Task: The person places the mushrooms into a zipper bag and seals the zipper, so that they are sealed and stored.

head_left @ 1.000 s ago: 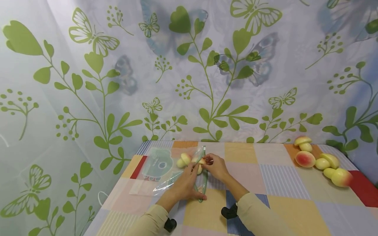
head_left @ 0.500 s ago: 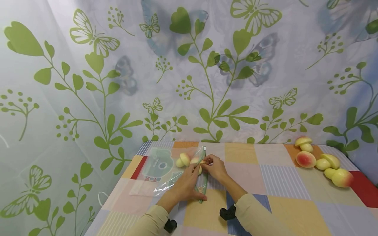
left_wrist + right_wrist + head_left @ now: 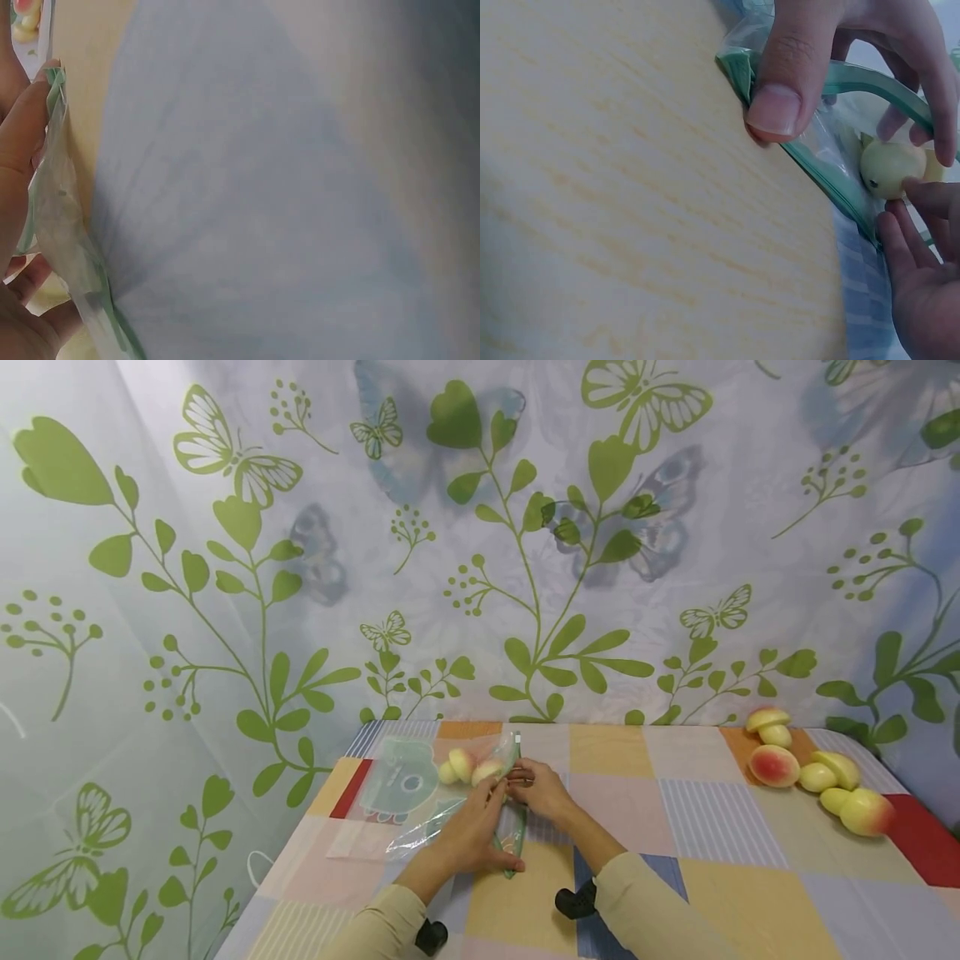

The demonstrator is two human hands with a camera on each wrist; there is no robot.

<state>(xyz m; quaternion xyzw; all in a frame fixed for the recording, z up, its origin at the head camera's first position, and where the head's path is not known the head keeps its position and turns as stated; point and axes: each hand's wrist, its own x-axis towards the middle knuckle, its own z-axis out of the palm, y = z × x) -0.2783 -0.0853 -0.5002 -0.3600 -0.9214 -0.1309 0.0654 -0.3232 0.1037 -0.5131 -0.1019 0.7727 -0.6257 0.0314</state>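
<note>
A clear zip bag (image 3: 420,814) with a green-edged mouth and a printed green cartoon figure lies flat on the table. My left hand (image 3: 468,831) grips its mouth; the thumb is at the near end of the green zip strip (image 3: 810,169) and the fingers spread the opening. One toy mushroom (image 3: 457,766) lies inside. A second toy mushroom (image 3: 889,171), pale with a reddish cap, is just inside the mouth, and the fingers of my right hand (image 3: 542,789) hold its near end. In the head view, the hands partly hide it.
Several more yellow and red toy mushrooms (image 3: 858,811) lie grouped at the table's right side. A patchwork cloth (image 3: 630,814) covers the table. Behind it hangs a curtain (image 3: 480,543) printed with leaves and butterflies. A white cord (image 3: 257,867) loops past the left edge.
My right hand has moved slightly left, and the second toy mushroom has gone deeper into the bag. The first one has shifted a little left. My left hand stays on the mouth.
</note>
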